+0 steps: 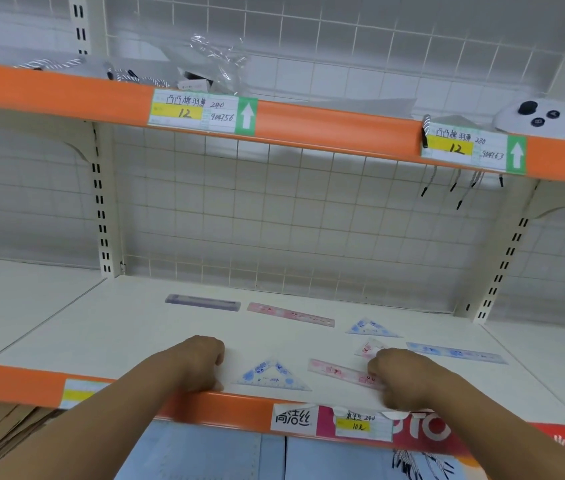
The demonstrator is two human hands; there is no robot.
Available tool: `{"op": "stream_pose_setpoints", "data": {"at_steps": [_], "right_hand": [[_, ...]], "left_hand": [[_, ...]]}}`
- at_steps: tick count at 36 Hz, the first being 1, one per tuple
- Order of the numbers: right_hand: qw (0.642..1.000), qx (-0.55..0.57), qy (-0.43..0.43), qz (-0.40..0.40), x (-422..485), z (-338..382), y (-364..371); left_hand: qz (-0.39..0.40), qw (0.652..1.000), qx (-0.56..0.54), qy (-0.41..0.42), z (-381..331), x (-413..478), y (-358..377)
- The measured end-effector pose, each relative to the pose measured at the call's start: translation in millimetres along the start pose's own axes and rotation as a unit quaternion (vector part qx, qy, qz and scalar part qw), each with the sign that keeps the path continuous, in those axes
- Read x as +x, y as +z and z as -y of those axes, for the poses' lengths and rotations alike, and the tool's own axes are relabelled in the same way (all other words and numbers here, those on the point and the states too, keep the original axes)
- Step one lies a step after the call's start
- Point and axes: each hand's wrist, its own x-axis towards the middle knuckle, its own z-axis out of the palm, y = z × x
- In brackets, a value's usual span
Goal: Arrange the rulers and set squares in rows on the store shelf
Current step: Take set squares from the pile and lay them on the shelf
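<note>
seven rulers and set squares lie scattered on the lower shelf (128, 334). the right hand (402, 379) curls over one end of the near pink ruler (340, 371), apparently pinching it. the left hand (201, 362) rests clenched and empty beside the near blue set square (272, 375). both pieces sit close to the shelf's front lip, so a careless drag could tip one off.
</note>
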Motion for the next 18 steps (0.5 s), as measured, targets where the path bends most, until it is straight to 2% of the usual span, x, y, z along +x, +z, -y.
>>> {"op": "stream_pose_setpoints", "data": {"at_steps": [7,18], "right_hand": [[0.997,0.065,-0.012,-0.032,14,-6,-4],[0.993,0.070,-0.053,-0.073,67,4,-23]], "left_hand": [[0.007,1.000,-0.013,0.001,0,1,0],[-0.003,1.000,-0.026,0.001,5,1,-1]]}}
